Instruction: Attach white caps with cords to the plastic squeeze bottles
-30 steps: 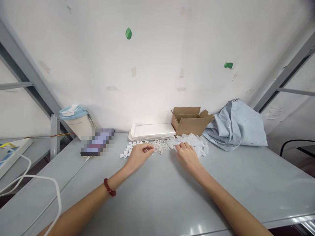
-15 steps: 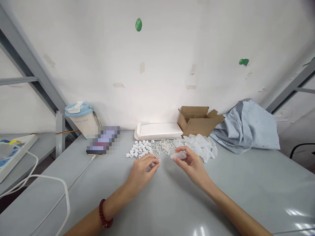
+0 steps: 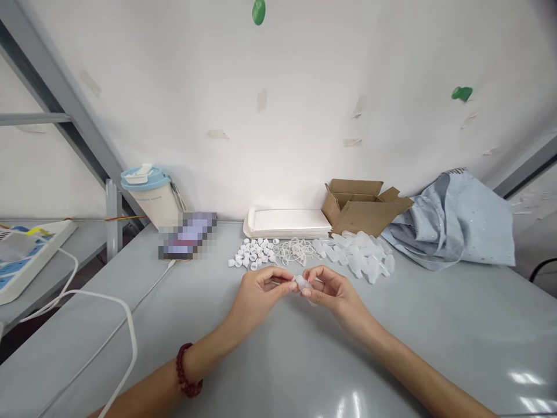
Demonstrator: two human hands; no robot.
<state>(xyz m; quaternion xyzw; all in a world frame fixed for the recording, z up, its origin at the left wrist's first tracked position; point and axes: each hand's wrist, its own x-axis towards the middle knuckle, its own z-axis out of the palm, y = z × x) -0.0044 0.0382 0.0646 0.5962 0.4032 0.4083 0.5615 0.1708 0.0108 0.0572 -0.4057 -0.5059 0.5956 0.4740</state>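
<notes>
A grey worktop [image 3: 435,331] ran along a white wall, seen from above the person's own arms. At the far left a white cable [image 3: 114,297] looped across the surface. Behind it, against the wall, stood a cream cup with a blue lid [image 3: 152,194] and a phone [image 3: 187,235], blurred out.

Nearer the middle lay a heap of small white caps [image 3: 253,254]. Beside it were a tangle of thin white rings [image 3: 296,251] and then a heap of clear tubes [image 3: 361,256]. The three heaps were sorted by kind in one row just beyond the hands, probably so that each stayed within easy reach. Behind them sat a stack of white trays [image 3: 289,222] and an open cardboard box [image 3: 363,204].

The left hand [image 3: 256,293], with a dark red bead bracelet [image 3: 187,377] on its wrist, met the right hand [image 3: 335,290] low over the worktop. Between them was a small clear tube [image 3: 303,284]. The left thumb and forefinger pinched shut at its left end. The right fingers were closed round its other end, seemingly to steady it. Whether the left fingertips also held something smaller could not be told. The tube looked short, cloudy and translucent, lying roughly level.

At the far right a pale blue cloth [image 3: 461,223] was bundled against the wall.
</notes>
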